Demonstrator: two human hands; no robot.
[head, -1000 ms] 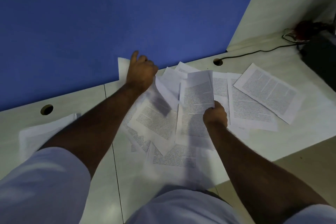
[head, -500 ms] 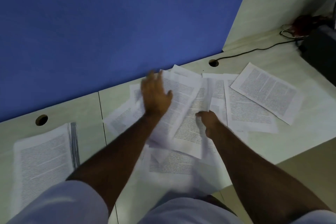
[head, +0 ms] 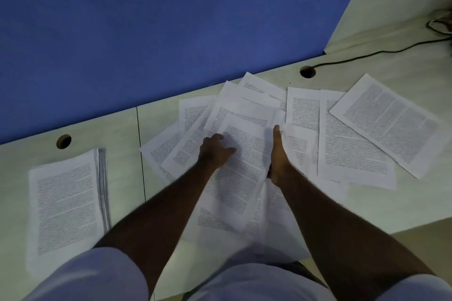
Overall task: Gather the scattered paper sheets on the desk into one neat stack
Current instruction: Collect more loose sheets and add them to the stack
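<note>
Several printed white paper sheets (head: 247,161) lie overlapped in a loose heap at the middle of the pale desk (head: 122,129). My left hand (head: 215,151) rests on the heap's left part, fingers bent and spread on the top sheet. My right hand (head: 278,156) stands edge-on at the heap's right side, with its thumb on top of the sheets and its fingers hidden under them. More single sheets (head: 352,144) fan out to the right, one (head: 389,122) lying askew. A thick squared stack (head: 66,205) sits at the left.
A blue partition (head: 171,19) rises along the desk's back edge. Two round cable holes (head: 63,141) (head: 307,72) pierce the desk; a black cable (head: 381,52) runs from the right one toward the far right. The desk's front edge (head: 415,227) cuts diagonally at the right.
My left hand came back from the partition and down onto the heap. My right hand shifted from the middle sheet to the heap's right side. The view tilted, showing the left stack fully.
</note>
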